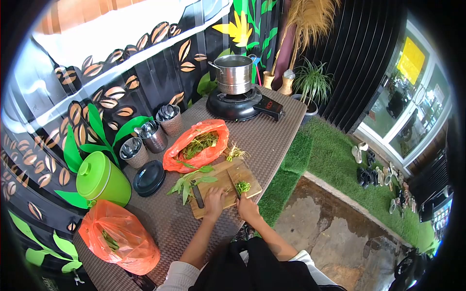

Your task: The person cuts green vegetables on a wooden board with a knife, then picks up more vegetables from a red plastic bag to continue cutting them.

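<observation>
A wooden cutting board (223, 175) lies on the brown table. My right hand (247, 207) is closed around the handle of a knife (232, 179), whose blade points away over the board. Chopped greens (242, 186) sit in a small heap beside the blade. My left hand (214, 202) rests on the board, its fingers bent and close together; whatever is under them is hidden. Next to it is a dark handle-like object (198, 197). Leafy stems (187, 185) lie over the board's left edge, and a bundle of roots (235, 152) lies beyond it.
An open orange bag of greens (198, 145) stands behind the board. Further back, a steel pot (234, 73) sits on a black stove (233, 105). Left are cutlery cups (154, 137), dark plates (149, 178), a green canister (103, 178) and another orange bag (121, 240).
</observation>
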Tool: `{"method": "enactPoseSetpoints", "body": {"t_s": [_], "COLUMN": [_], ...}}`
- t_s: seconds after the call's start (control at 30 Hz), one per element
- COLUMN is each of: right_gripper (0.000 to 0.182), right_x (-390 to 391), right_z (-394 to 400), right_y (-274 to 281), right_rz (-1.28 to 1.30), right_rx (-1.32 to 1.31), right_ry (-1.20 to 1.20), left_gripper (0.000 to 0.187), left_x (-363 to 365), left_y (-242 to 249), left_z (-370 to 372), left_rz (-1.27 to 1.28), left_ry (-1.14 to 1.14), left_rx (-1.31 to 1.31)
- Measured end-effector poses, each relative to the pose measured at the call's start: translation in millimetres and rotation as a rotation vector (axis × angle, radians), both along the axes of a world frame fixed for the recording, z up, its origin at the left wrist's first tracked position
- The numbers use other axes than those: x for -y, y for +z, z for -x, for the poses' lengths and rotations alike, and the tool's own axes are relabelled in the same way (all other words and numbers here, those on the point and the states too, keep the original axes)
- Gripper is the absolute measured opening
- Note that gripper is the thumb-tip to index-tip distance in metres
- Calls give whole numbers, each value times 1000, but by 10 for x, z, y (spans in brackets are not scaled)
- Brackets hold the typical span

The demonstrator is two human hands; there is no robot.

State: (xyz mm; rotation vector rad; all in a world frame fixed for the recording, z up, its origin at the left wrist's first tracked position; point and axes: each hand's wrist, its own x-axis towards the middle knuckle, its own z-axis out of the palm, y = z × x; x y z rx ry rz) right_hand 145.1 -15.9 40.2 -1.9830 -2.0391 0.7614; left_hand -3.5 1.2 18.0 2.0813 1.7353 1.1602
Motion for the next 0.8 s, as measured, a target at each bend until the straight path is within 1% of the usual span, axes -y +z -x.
{"method": "enactPoseSetpoints", "body": {"t_s": [0.03,0.13,0.37,0.43,0.63,0.8], "right_gripper": [35,36,36,36,36,36], "right_x": [0,-10,-5,0,-14,-24], "right_z": [0,3,-3,-2,-3,6], "right_y": [-1,-25,-36,-34,-28,6], "right_rz": [6,18,21,1,-4,8], "right_rx": [-2,0,-20,-20,-30,-22], "right_ry": [-1,-12,-14,-8,9,25], "left_gripper": [9,7,11,12,10,10], "left_x": [2,11,75,80,22,-49], "left_y": [1,-3,5,-34,-63,-122], "left_z": [6,-4,-49,-32,13,-68], "left_rz": [-47,-21,-39,-18,48,19], "left_ry": [-21,0,14,18,20,25], "left_rx": [-51,-53,-85,-7,102,127]}}
